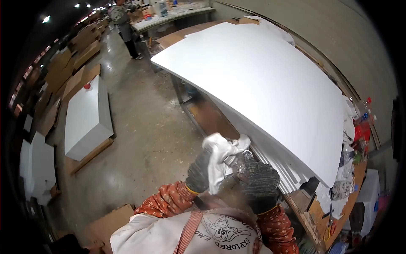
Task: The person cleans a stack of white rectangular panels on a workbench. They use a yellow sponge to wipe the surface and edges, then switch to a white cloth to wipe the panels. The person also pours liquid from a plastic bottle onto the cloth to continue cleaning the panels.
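Observation:
My left hand (198, 171), in a dark knit glove, grips a crumpled white cloth (220, 154) held up in front of my chest. My right hand (262, 184), also gloved, is closed around a clear plastic bottle (239, 163) whose top is pressed into the cloth. Both hands hover just off the near edge of a large white panel (262, 80) lying on a workbench. Under the panel's near edge a stack of more white panels (281, 169) shows its edges.
Bottles, rags and clutter (357, 139) crowd the bench's right end. White panels on a low pallet (86, 120) and cardboard boxes (67, 67) line the concrete floor at left. Another person (122, 23) stands at a far table.

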`<state>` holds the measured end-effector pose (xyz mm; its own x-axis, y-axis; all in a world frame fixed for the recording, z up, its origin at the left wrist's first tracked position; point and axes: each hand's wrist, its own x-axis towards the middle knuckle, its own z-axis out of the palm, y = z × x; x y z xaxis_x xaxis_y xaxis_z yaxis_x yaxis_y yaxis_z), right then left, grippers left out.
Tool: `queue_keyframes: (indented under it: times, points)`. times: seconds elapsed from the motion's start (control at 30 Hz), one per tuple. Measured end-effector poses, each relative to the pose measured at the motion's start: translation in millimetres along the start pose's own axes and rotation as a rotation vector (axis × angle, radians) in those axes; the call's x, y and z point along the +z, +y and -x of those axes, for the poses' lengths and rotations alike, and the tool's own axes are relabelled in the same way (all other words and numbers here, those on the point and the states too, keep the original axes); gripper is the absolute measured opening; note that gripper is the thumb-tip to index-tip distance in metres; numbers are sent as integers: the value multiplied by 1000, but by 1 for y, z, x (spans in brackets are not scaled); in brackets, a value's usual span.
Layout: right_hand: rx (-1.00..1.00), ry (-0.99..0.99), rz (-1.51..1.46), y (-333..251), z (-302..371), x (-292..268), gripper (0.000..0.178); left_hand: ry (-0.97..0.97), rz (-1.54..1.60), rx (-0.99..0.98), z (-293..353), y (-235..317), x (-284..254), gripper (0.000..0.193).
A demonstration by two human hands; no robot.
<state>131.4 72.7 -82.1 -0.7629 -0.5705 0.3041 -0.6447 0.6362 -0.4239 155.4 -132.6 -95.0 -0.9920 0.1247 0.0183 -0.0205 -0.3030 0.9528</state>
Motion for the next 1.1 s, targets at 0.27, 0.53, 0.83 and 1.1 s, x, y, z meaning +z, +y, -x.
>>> queue_keyframes:
  times: [0.27, 0.53, 0.83, 1.1]
  points:
    - [-30, -607, 427, -58, -66, -37, 41, 352, -824, 586, 8, -57, -32, 40]
    - [-262, 35, -441, -43, -99, 29, 51, 332, -51, 809, -19, 96, -27, 17]
    - [125, 406, -368, -116, -188, -14, 70, 647, -1297, 859, -57, 154, -153, 33]
    - [405, 645, -177, -82, -175, -8, 63, 589, -1582, 1062, -121, 132, -298, 50]
